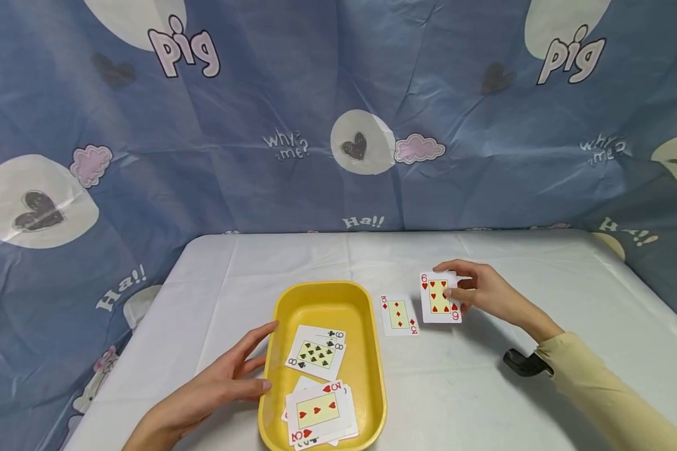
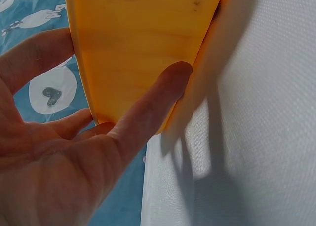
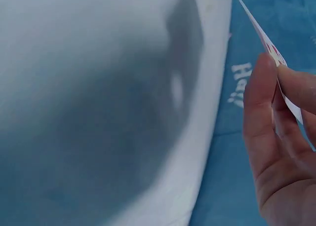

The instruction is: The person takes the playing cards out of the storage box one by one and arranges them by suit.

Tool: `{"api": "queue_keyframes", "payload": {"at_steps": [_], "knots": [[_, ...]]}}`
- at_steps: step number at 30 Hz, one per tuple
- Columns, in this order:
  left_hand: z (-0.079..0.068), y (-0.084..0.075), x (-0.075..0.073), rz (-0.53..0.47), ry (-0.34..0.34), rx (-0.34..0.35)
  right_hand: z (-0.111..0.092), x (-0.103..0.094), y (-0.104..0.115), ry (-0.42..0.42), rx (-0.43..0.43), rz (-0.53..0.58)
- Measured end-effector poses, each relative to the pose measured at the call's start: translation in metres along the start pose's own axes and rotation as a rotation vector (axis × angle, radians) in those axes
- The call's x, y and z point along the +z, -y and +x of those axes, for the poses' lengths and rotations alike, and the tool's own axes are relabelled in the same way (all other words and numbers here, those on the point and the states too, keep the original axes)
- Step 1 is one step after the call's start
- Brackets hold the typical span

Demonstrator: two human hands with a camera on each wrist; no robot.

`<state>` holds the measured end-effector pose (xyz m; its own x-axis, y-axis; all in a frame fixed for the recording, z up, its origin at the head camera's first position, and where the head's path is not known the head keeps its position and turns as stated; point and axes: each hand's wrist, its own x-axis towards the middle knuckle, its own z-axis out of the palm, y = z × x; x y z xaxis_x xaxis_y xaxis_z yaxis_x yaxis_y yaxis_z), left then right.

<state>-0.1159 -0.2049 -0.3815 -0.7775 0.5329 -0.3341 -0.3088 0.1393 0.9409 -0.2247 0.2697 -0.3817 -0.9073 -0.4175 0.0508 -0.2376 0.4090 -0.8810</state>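
Observation:
In the head view my right hand [image 1: 482, 291] pinches a six of hearts card [image 1: 440, 313] above the table, its face toward me. The right wrist view shows the same card [image 3: 261, 36] nearly edge-on between thumb and fingers. A three of diamonds card [image 1: 397, 315] lies face up on the cloth, left of the held card. My left hand [image 1: 220, 382] touches the left side of a yellow tray [image 1: 375, 369] with spread fingers. Its thumb [image 2: 170, 83] lies along the tray's outer wall. Inside the tray are an eight of spades [image 1: 316, 355] and a three of hearts [image 1: 318, 413], each over other cards.
White cloth [image 1: 457, 388] covers the table. Behind it hangs a blue printed curtain [image 1: 293, 194], which also runs down the left and right sides. A black wrist device [image 1: 524, 363] sticks out below the right sleeve [image 1: 598, 382].

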Motion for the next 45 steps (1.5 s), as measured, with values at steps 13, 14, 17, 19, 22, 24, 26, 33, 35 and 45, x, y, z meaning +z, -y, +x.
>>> {"api": "queue_keyframes", "payload": {"at_steps": [13,14,17,19,22,24,26,33,35,45], "knots": [[-0.001,0.001,0.0,-0.009,0.003,0.0,0.0,-0.005,-0.027,0.038,0.025,-0.141],[-0.002,0.001,0.0,-0.011,0.005,-0.001,0.001,-0.005,-0.028,0.038,0.017,-0.184],[-0.002,0.001,-0.001,-0.011,0.01,0.002,0.004,-0.005,-0.031,0.048,-0.01,-0.278],[-0.002,0.001,-0.001,-0.012,0.011,0.005,0.005,-0.005,-0.031,0.062,-0.019,-0.295],[-0.001,0.001,-0.001,-0.007,0.007,0.006,0.006,-0.005,-0.031,0.081,-0.034,-0.314],[-0.001,0.001,-0.001,-0.003,0.002,0.003,0.006,-0.006,-0.03,0.084,-0.035,-0.33],[-0.001,0.0,-0.001,0.003,-0.002,0.003,0.006,-0.007,-0.03,0.089,-0.043,-0.349],[-0.001,-0.001,0.0,0.008,-0.007,0.0,0.009,-0.007,-0.029,0.057,-0.11,-0.316],[-0.001,0.0,0.0,0.009,-0.007,0.001,0.01,-0.005,-0.027,0.038,-0.14,-0.286],[0.001,-0.001,0.0,0.023,-0.014,-0.004,0.016,0.017,-0.002,0.057,-0.206,-0.093]]}}
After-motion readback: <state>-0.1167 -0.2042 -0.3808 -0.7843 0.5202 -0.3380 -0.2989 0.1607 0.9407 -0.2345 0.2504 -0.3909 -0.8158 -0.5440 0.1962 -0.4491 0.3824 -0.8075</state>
